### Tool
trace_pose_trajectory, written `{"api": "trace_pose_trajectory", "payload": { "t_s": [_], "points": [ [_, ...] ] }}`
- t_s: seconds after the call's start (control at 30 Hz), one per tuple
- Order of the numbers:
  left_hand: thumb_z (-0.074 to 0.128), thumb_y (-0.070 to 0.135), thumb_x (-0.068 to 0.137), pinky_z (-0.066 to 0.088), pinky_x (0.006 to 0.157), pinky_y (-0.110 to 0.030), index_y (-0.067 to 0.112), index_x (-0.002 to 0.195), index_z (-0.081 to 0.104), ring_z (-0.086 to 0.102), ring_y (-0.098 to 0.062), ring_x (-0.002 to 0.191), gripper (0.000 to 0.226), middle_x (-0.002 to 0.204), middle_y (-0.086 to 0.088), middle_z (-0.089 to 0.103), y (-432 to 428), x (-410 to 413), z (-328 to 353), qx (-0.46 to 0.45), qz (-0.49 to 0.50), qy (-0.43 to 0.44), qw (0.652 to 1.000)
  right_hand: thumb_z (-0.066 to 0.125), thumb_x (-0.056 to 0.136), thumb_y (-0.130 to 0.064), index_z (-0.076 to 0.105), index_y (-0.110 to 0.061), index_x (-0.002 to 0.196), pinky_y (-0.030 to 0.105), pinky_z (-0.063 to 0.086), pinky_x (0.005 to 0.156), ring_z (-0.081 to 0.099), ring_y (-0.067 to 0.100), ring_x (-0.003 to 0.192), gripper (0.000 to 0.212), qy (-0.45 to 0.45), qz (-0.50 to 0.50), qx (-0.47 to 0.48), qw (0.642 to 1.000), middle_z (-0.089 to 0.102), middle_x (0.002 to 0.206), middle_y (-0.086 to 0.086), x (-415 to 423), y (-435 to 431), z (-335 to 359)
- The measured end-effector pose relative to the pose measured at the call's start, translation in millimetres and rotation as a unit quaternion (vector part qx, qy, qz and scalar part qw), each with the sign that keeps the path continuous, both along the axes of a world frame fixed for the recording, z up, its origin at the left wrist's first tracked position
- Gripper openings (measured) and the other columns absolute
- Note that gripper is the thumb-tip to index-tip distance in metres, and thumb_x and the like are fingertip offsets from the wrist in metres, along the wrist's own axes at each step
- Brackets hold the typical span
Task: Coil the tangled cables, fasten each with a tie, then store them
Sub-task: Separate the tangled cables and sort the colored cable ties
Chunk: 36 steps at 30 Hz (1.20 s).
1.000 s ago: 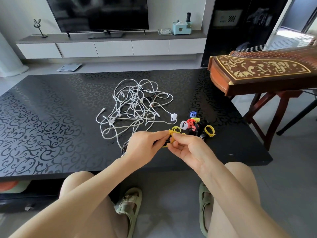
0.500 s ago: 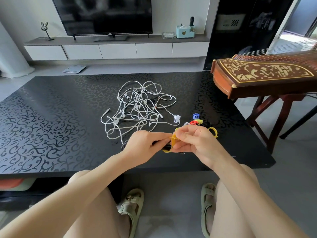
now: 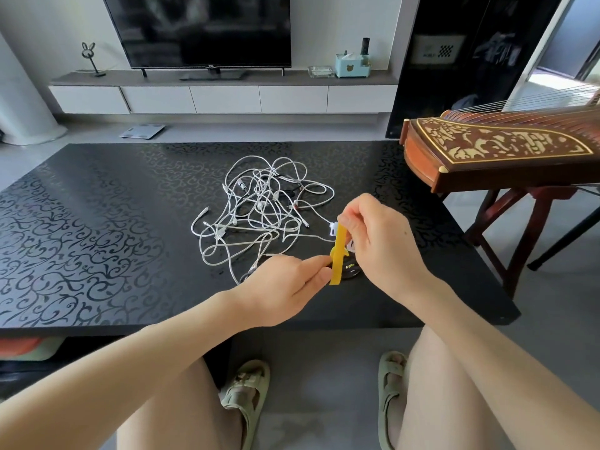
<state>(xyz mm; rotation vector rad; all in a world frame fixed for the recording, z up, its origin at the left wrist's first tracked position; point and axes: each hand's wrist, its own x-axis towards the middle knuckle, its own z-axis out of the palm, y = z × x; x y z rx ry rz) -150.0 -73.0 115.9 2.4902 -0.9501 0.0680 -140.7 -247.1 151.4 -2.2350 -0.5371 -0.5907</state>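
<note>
A yellow strap tie (image 3: 337, 254) is stretched out nearly upright between my hands above the black table (image 3: 97, 228). My left hand (image 3: 285, 287) pinches its lower end and my right hand (image 3: 376, 245) pinches its upper end. A tangle of white cables (image 3: 259, 212) lies on the table just beyond my hands. A dark coiled cable (image 3: 349, 271) shows partly under the tie. The pile of coloured ties is mostly hidden behind my right hand.
A wooden zither (image 3: 506, 154) on a stand juts over the table's right side. Beyond the table stand a TV cabinet (image 3: 227, 97) and a scale (image 3: 142, 130) on the floor. My knees and sandals sit below the near table edge.
The yellow tie has been pulled open from a small loop into a straight strip. My right hand rose up and away while my left hand stayed low.
</note>
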Motion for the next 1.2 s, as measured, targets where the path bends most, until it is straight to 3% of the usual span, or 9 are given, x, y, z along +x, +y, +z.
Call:
{"api": "trace_pose_trajectory", "payload": {
  "t_s": [0.13, 0.27, 0.37, 0.53, 0.63, 0.77, 0.83, 1.0, 1.2],
  "points": [
    [0.039, 0.032, 0.1, 0.033, 0.054, -0.024, 0.014, 0.094, 0.053, 0.035, -0.009, 0.052, 0.024, 0.061, 0.005, 0.042, -3, 1, 8, -0.053, 0.001, 0.162, 0.985, 0.044, 0.1, -0.016, 0.049, -0.005, 0.089, 0.04, 0.046, 0.054, 0.055, 0.021, 0.056, 0.016, 0.001, -0.022, 0.028, 0.999, 0.055, 0.064, 0.004, -2, 4, 2],
    [0.035, 0.023, 0.103, 0.022, 0.045, -0.022, 0.01, 0.08, 0.05, 0.024, -0.01, 0.048, 0.03, 0.056, 0.003, 0.029, -9, 5, 18, -0.214, 0.047, 0.376, 0.9, 0.049, 0.094, -0.013, 0.057, -0.002, 0.08, 0.023, 0.037, 0.055, 0.049, 0.014, 0.055, 0.019, -0.181, -0.025, -0.061, 0.981, 0.058, 0.062, -0.001, -16, 4, 8],
    [0.036, 0.024, 0.103, 0.019, 0.042, -0.019, 0.01, 0.077, 0.047, 0.021, -0.009, 0.045, 0.032, 0.053, 0.006, 0.026, -10, 11, 28, -0.204, 0.046, 0.421, 0.883, 0.048, 0.092, -0.014, 0.064, -0.002, 0.077, 0.028, 0.045, 0.058, 0.051, 0.016, 0.058, 0.025, -0.252, 0.015, -0.094, 0.963, 0.061, 0.064, 0.001, -27, 0, -4],
    [0.037, 0.026, 0.103, 0.02, 0.04, -0.016, 0.011, 0.08, 0.05, 0.023, -0.006, 0.043, 0.031, 0.053, 0.007, 0.027, -14, 10, 29, -0.273, 0.078, 0.5, 0.818, 0.037, 0.102, -0.018, 0.052, -0.013, 0.096, 0.036, 0.058, 0.073, 0.07, 0.016, 0.087, 0.017, 0.008, 0.084, 0.151, 0.985, 0.071, 0.098, 0.001, -39, -14, -19],
    [0.033, 0.028, 0.103, 0.022, 0.042, -0.016, 0.01, 0.086, 0.055, 0.026, -0.006, 0.045, 0.033, 0.053, 0.008, 0.032, -17, 9, 26, -0.323, 0.083, 0.495, 0.803, 0.039, 0.1, -0.003, 0.056, -0.003, 0.083, 0.037, 0.056, 0.086, 0.069, 0.025, 0.098, 0.024, 0.166, 0.1, 0.35, 0.917, 0.072, 0.1, 0.012, -36, -15, -14],
    [0.029, 0.036, 0.103, 0.025, 0.043, -0.016, 0.009, 0.089, 0.062, 0.028, -0.006, 0.046, 0.045, 0.055, 0.007, 0.035, -18, 5, 19, -0.352, 0.095, 0.468, 0.805, 0.059, 0.084, -0.015, 0.068, -0.001, 0.066, 0.029, 0.058, 0.075, 0.07, 0.029, 0.083, 0.024, 0.325, 0.084, 0.485, 0.807, 0.071, 0.084, 0.018, -29, -15, 5],
    [0.032, 0.03, 0.103, 0.026, 0.045, -0.016, 0.008, 0.089, 0.061, 0.029, -0.006, 0.047, 0.039, 0.055, 0.007, 0.037, -21, 2, 15, -0.356, 0.11, 0.439, 0.818, 0.067, 0.076, -0.022, 0.064, 0.002, 0.069, 0.025, 0.058, 0.067, 0.07, 0.025, 0.073, 0.026, 0.369, 0.061, 0.475, 0.796, 0.07, 0.076, 0.017, -26, -15, 12],
    [0.039, 0.014, 0.101, 0.034, 0.058, -0.022, 0.005, 0.086, 0.05, 0.039, -0.01, 0.053, 0.02, 0.06, 0.005, 0.045, -26, -3, 15, -0.341, 0.13, 0.346, 0.864, 0.052, 0.08, 0.016, 0.057, 0.004, 0.08, 0.025, 0.053, 0.054, 0.063, 0.019, 0.055, 0.013, 0.45, 0.005, 0.41, 0.793, 0.062, 0.065, 0.014, -19, -9, 17],
    [0.04, 0.01, 0.1, 0.047, 0.067, -0.036, 0.005, 0.092, 0.049, 0.059, -0.017, 0.055, 0.013, 0.064, 0.005, 0.061, -28, -6, 12, -0.338, 0.124, 0.337, 0.87, 0.057, 0.082, 0.009, 0.062, 0.003, 0.067, 0.021, 0.043, 0.046, 0.051, 0.013, 0.05, 0.017, 0.501, 0.005, 0.304, 0.811, 0.054, 0.057, 0.01, -15, -10, 18]
  ]
}}
